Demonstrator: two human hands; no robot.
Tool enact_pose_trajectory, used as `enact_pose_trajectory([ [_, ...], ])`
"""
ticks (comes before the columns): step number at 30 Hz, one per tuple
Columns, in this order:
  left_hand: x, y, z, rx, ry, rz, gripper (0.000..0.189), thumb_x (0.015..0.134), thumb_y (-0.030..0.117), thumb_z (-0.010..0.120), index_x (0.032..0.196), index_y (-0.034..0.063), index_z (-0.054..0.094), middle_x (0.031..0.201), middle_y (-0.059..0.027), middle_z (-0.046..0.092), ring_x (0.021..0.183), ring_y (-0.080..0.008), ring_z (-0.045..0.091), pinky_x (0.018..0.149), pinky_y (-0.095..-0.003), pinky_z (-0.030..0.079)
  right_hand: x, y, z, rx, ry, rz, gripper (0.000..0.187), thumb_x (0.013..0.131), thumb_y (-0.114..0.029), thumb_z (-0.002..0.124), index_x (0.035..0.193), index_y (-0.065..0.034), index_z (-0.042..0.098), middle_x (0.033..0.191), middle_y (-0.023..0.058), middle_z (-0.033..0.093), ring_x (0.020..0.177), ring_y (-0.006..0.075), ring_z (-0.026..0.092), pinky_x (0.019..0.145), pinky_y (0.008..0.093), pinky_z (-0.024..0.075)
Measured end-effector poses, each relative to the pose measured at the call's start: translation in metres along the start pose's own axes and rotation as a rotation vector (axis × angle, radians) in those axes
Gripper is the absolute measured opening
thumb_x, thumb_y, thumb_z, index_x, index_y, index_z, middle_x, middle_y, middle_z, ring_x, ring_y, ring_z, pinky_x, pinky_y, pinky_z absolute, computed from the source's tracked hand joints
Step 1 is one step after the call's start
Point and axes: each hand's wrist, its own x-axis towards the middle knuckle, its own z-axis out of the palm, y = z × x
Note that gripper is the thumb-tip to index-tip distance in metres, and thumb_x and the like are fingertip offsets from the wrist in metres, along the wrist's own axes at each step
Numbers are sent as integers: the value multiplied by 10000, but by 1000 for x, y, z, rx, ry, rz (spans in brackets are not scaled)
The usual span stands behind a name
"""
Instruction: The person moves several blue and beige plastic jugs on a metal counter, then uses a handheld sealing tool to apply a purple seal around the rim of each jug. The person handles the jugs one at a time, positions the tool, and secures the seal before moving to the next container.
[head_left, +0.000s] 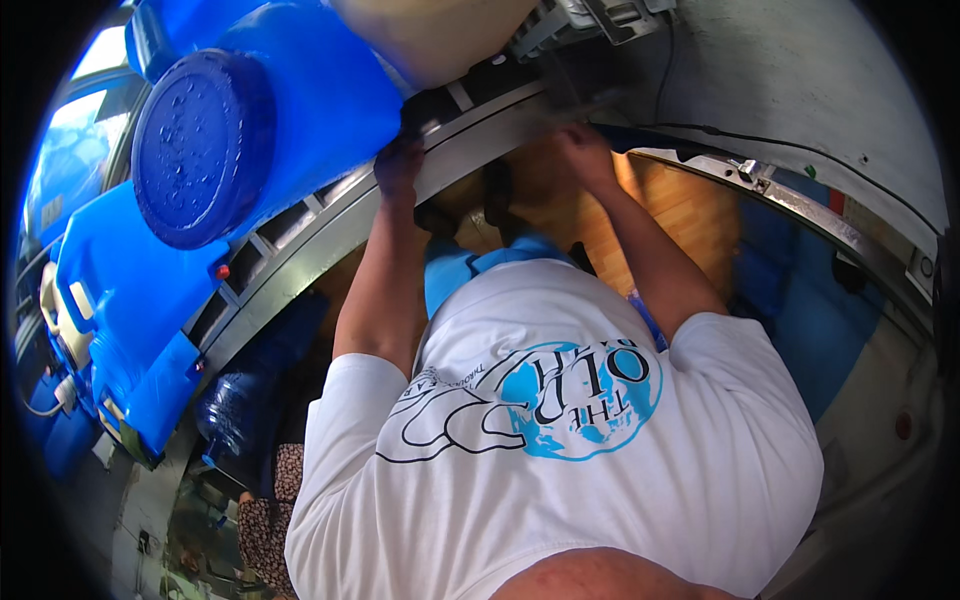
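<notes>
My left hand (399, 166) is at a metal rail (487, 133), close beside the lower corner of a large blue plastic water container (322, 97). Shadow hides its fingers, so its grip cannot be told. Farther right, my right hand (583, 150) is raised by the rail's right part, with its fingers bent. A dark, motion-blurred thing (574, 82) shows just beyond it; whether I hold it is unclear. The big container has a round dark-blue cap (202, 148) with drops on it. The rounded bottom of a cream-coloured vessel (442, 37) shows at the top.
More blue containers (135, 277) stand on the slatted metal rack at left. Below them lies a clear blue water bottle (236, 405), near a person in patterned clothing (262, 525). A black cable (795, 146) runs along the right wall. Wooden flooring (675, 217) shows beneath my arms.
</notes>
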Motion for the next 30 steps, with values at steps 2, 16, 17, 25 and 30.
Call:
enact_pose_trajectory([
  [2, -4, 3, 8, 15, 28, -33, 321, 884, 65, 646, 1198, 98, 591, 926, -68, 686, 709, -166, 644, 593, -271, 511, -5, -9, -46, -316, 139, -177, 277, 921, -239, 581, 1142, -90, 656, 1056, 184, 676, 995, 396, 642, 892, 455, 508],
  [16, 5, -1, -1, 56, -85, -82, 432, 1004, 191, 486, 1419, 131, 380, 1103, -132, 675, 823, -199, 671, 676, -304, 550, 74, -29, -94, -1030, -53, -365, 335, 855, -102, 577, 1182, -101, 649, 1273, 147, 608, 1149, 351, 576, 984, 441, 478],
  [17, 3, -1, -1, 102, -45, -104, 477, 988, 178, 518, 1436, 128, 364, 1064, -125, 678, 796, -189, 667, 655, -290, 539, 67, -35, -92, -1040, -1, -486, 328, 848, -94, 575, 1166, -106, 655, 1248, 152, 618, 1139, 350, 583, 977, 442, 481],
  [25, -43, 0, -16, 309, 49, -220, 701, 869, 83, 710, 1479, 69, 366, 868, -103, 702, 633, -141, 634, 534, -220, 459, 83, -27, -97, -1140, 50, -557, 197, 808, -146, 619, 970, -174, 728, 1005, 136, 700, 909, 342, 673, 853, 436, 541],
  [30, -73, -3, -34, 494, 40, -129, 611, 874, 124, 715, 1411, -6, 453, 1003, -92, 699, 737, -137, 638, 644, -243, 495, 95, -28, -105, -1101, 98, -495, 126, 818, -212, 648, 874, -156, 747, 931, 131, 718, 888, 341, 694, 835, 447, 546],
])
